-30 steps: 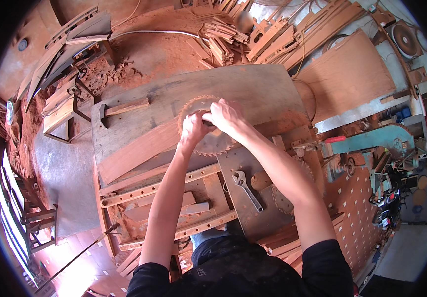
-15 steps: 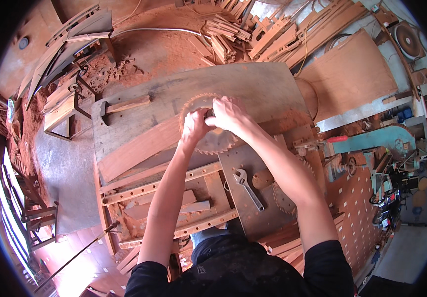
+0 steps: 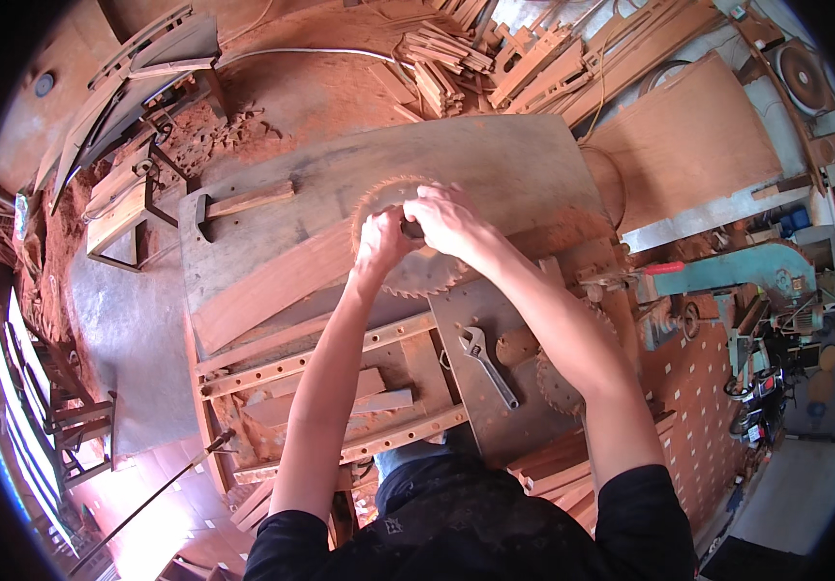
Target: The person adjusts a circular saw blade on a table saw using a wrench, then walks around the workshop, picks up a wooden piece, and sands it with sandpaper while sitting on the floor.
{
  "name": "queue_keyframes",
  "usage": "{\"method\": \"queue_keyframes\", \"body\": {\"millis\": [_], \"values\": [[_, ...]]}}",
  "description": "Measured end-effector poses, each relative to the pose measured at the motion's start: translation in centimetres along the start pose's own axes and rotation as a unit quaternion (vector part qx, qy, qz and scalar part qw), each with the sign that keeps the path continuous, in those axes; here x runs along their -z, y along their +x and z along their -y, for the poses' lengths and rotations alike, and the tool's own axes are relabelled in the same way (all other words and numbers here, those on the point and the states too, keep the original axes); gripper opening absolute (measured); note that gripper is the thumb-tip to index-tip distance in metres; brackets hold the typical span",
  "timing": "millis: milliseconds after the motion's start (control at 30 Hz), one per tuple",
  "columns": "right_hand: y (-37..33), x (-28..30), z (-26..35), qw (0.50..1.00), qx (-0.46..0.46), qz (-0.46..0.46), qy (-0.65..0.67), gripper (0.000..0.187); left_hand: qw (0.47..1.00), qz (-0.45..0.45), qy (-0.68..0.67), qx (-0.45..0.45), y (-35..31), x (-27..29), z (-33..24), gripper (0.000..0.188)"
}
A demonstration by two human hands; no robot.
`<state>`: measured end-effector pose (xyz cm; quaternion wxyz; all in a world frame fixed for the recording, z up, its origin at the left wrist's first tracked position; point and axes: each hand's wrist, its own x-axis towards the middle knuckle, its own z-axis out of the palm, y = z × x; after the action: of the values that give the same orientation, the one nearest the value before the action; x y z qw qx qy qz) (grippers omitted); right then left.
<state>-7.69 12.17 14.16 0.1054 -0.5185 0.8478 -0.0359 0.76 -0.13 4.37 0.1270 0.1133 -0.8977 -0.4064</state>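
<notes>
A large round saw blade (image 3: 415,279) with a toothed rim lies over the worktable, beneath both my hands. At its middle my left hand (image 3: 384,242) is closed, its fingers against a small dark round piece (image 3: 412,229). My right hand (image 3: 444,213) closes on that same piece from the other side. The fingers partly hide it, so its exact kind is unclear. Nearer to me, an adjustable wrench (image 3: 487,366) rests on a dark metal plate (image 3: 451,315). Beside the wrench, a second saw blade (image 3: 555,382) shows partly behind my right forearm.
A hammer (image 3: 243,199) lies at the table's left, beyond a long wooden board (image 3: 277,281). A slotted wooden frame (image 3: 369,450) holds loose offcuts near my body. To the right stands a turquoise machine (image 3: 742,268); wood strips (image 3: 446,58) are heaped beyond the table.
My right hand has shifted slightly left over the blade's middle, closer to my left hand. The wrench and hammer have stayed put.
</notes>
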Motion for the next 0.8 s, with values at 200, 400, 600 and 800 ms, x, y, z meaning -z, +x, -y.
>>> {"method": "queue_keyframes", "body": {"millis": [200, 400, 600, 800], "values": [[-0.3, 0.9, 0.8, 0.995, -0.087, 0.036, 0.018, 0.038, 1.0, -0.002, 0.001, -0.013, -0.1, -0.1, 0.5, 0.05], [-0.9, -0.8, 0.3, 0.994, -0.052, -0.085, -0.036, 0.026, 0.999, -0.011, -0.026, -0.023, 0.3, -0.6, 0.5, 0.047], [0.6, -1.9, -0.4, 0.98, 0.034, -0.195, -0.002, 0.034, 0.998, -0.021, 0.046, -0.038, 0.5, 0.5, 1.3, 0.037], [-0.2, 2.0, 2.4, 0.999, -0.002, -0.053, -0.001, 0.019, 0.997, -0.024, 0.073, 0.024, 0.6, -1.8, 1.7, 0.023]]}}
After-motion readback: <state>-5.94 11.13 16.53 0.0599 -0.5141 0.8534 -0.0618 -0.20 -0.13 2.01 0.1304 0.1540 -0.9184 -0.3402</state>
